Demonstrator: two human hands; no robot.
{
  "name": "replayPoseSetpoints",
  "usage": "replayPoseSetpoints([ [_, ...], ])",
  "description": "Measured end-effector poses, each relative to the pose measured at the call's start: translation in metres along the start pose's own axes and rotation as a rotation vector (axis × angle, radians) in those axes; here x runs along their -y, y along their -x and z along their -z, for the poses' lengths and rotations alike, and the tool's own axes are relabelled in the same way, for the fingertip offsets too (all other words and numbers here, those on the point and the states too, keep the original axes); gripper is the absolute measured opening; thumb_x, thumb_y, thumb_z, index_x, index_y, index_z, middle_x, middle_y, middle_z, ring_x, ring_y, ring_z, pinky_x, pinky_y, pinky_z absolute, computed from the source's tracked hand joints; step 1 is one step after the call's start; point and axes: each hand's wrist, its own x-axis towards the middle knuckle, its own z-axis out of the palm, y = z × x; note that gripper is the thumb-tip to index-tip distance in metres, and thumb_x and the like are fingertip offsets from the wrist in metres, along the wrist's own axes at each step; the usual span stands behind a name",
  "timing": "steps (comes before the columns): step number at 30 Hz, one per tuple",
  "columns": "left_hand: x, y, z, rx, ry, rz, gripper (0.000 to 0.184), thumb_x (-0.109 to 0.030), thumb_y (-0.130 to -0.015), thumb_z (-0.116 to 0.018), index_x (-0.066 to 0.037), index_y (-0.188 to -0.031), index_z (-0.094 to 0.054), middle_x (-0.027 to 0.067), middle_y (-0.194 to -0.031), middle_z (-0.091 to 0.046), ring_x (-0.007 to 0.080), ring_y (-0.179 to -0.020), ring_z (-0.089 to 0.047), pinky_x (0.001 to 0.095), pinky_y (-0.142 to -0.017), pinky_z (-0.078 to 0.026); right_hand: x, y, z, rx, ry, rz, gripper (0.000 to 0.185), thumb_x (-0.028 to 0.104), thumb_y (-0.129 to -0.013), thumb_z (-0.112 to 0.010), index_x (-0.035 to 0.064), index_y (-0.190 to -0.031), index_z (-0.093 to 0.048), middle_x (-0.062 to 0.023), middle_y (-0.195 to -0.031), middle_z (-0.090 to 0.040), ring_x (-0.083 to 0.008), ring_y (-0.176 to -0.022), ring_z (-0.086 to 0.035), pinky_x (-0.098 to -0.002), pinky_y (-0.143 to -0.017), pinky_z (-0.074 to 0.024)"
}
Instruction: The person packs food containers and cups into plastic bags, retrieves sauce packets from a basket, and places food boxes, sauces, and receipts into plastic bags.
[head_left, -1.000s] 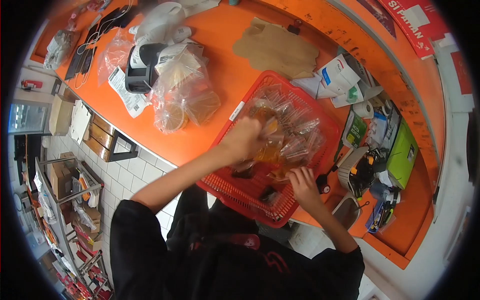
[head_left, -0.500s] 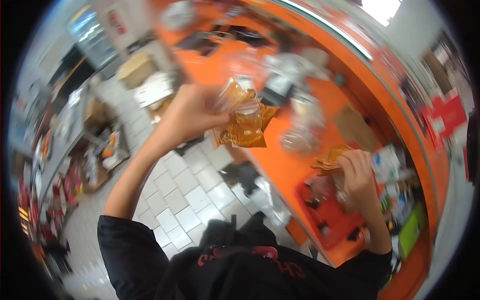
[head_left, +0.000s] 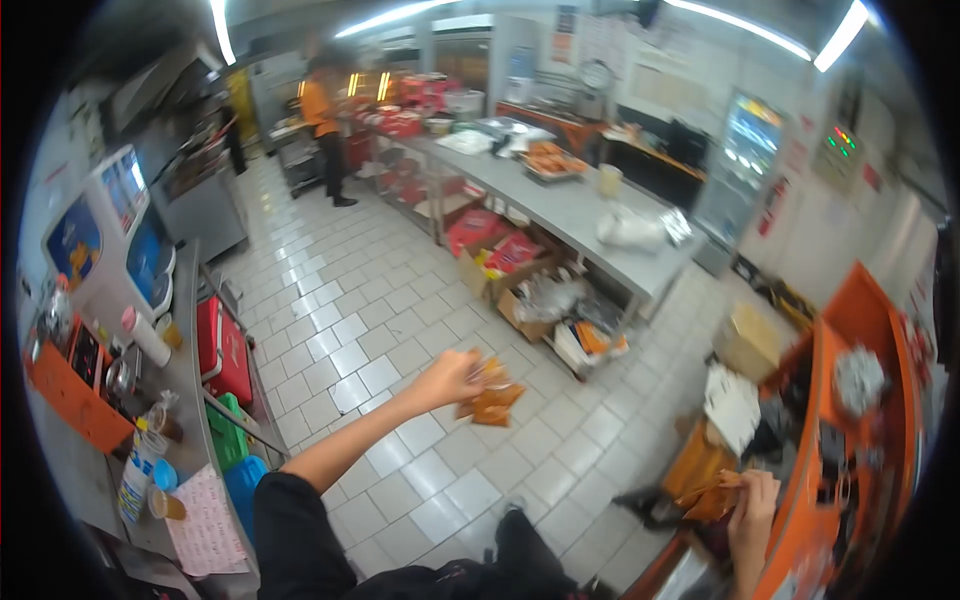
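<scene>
My left hand (head_left: 447, 380) is stretched out over the tiled floor, its fingers pinched on small clear sauce bags (head_left: 491, 404) filled with something orange-brown. The bags hang below and to the right of the fingers. Lower right, beside the orange counter (head_left: 835, 350), my right hand (head_left: 755, 500) is closed on more thin orange-brown packets (head_left: 715, 497). These look flat and are blurred, so their contents cannot be made out.
A steel table (head_left: 560, 205) bears a tray of fried food (head_left: 550, 160) and bags; boxes stand beneath it. A person in an orange shirt (head_left: 320, 115) stands at the far left. Drinks and a red cooler (head_left: 220, 345) are along the left counter. Cardboard boxes (head_left: 748, 340) stand at right.
My view has swung left from the orange counter to the wider kitchen. Both hands still hold their bags; the left is now over the floor, the right by the counter's edge.
</scene>
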Motion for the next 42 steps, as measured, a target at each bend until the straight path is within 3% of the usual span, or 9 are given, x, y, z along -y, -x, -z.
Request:
replayPoseSetpoints([
  [6,0.233,0.095,0.044,-0.334,-0.225,0.750,0.039,-0.031,-0.066,-0.070,0.004,-0.067,-0.054,0.0196,-0.058,-0.057,0.0313,-0.052,-0.059,0.0385,-0.050,-0.047,0.016,-0.233,-0.191,0.022,-0.110,0.381,0.019,-0.004,-0.068,-0.054,0.0018,-0.087,-0.051,-0.0130,-0.085,-0.051,-0.0309,-0.080,-0.048,-0.0407,-0.074,-0.0363],
  [11,0.280,0.219,0.046,-0.811,-0.463,1.167,0.033,-0.025,-0.058,-0.074,0.002,-0.058,-0.055,0.0192,-0.057,-0.056,0.0340,-0.053,-0.056,0.0405,-0.050,-0.042,0.116,-0.440,-0.304,0.004,-0.354,0.569,0.017,-0.007,-0.073,-0.053,0.0016,-0.087,-0.050,-0.0127,-0.087,-0.053,-0.0303,-0.081,-0.048,-0.0373,-0.074,-0.0373],
  [16,0.355,0.317,-0.032,-1.064,-0.657,1.640,0.028,-0.029,-0.063,-0.074,-0.005,-0.057,-0.060,0.0059,-0.048,-0.054,0.0153,-0.039,-0.047,0.0362,-0.038,-0.035,0.230,-0.600,-0.441,0.016,-0.570,0.759,0.017,-0.006,-0.074,-0.055,0.0019,-0.088,-0.051,-0.0126,-0.088,-0.053,-0.0304,-0.082,-0.049,-0.0366,-0.074,-0.0379],
  [19,0.381,0.255,-0.021,-0.587,-0.124,1.991,0.050,-0.024,-0.073,-0.065,0.001,-0.115,-0.053,0.0234,-0.092,-0.062,0.0279,-0.079,-0.062,0.0413,-0.071,-0.048,0.289,-0.667,-0.535,0.075,-0.631,0.797,0.020,-0.006,-0.071,-0.055,0.0023,-0.089,-0.052,-0.0119,-0.090,-0.054,-0.0290,-0.084,-0.050,-0.0372,-0.075,-0.0375],
  [22,0.474,0.189,0.006,-0.042,-0.592,1.664,0.053,-0.037,-0.070,-0.065,-0.008,-0.114,-0.056,0.0173,-0.084,-0.065,0.0250,-0.070,-0.065,0.0341,-0.067,-0.053,0.340,-0.734,-0.614,0.131,-0.695,0.802,0.021,-0.005,-0.071,-0.054,0.0021,-0.091,-0.051,-0.0106,-0.090,-0.054,-0.0279,-0.085,-0.051,-0.0374,-0.075,-0.0369],
  [25,0.575,0.037,0.097,-0.682,-0.189,1.776,0.038,-0.034,-0.061,-0.074,-0.002,-0.075,-0.061,0.0148,-0.062,-0.060,0.0242,-0.052,-0.058,0.0367,-0.050,-0.044,0.374,-0.799,-0.668,0.265,-0.710,0.680,0.013,-0.003,-0.077,-0.051,0.0015,-0.089,-0.051,-0.0135,-0.087,-0.053,-0.0306,-0.085,-0.050,-0.0376,-0.075,-0.0362],
  [29,0.694,-0.179,0.254,-0.869,-0.281,1.335,0.039,-0.029,-0.057,-0.075,0.004,-0.055,-0.053,0.0175,-0.050,-0.051,0.0264,-0.043,-0.050,0.0386,-0.044,-0.038,0.407,-0.903,-0.716,0.205,-0.681,0.561,0.014,-0.004,-0.077,-0.048,0.0014,-0.090,-0.051,-0.0143,-0.087,-0.053,-0.0314,-0.086,-0.050,-0.0385,-0.076,-0.0361],
  [34,0.863,-0.389,0.412,-0.790,-0.093,0.966,0.032,-0.025,-0.064,-0.070,0.004,-0.068,-0.058,0.0158,-0.055,-0.055,0.0231,-0.047,-0.054,0.0341,-0.048,-0.043,0.431,-1.035,-0.831,0.154,-0.615,0.456,0.012,-0.004,-0.079,-0.047,0.0010,-0.090,-0.051,-0.0137,-0.086,-0.052,-0.0317,-0.082,-0.049,-0.0376,-0.075,-0.0358],
  [42,1.012,-0.593,0.553,-0.883,-0.086,0.868,0.025,-0.017,-0.069,-0.066,0.005,-0.079,-0.059,0.0122,-0.056,-0.056,0.0176,-0.048,-0.052,0.0292,-0.049,-0.043,0.529,-1.264,-1.002,0.263,-0.684,0.466,0.012,-0.002,-0.081,-0.044,0.0008,-0.090,-0.052,-0.0136,-0.090,-0.052,-0.0311,-0.088,-0.049,-0.0383,-0.079,-0.0343],
])
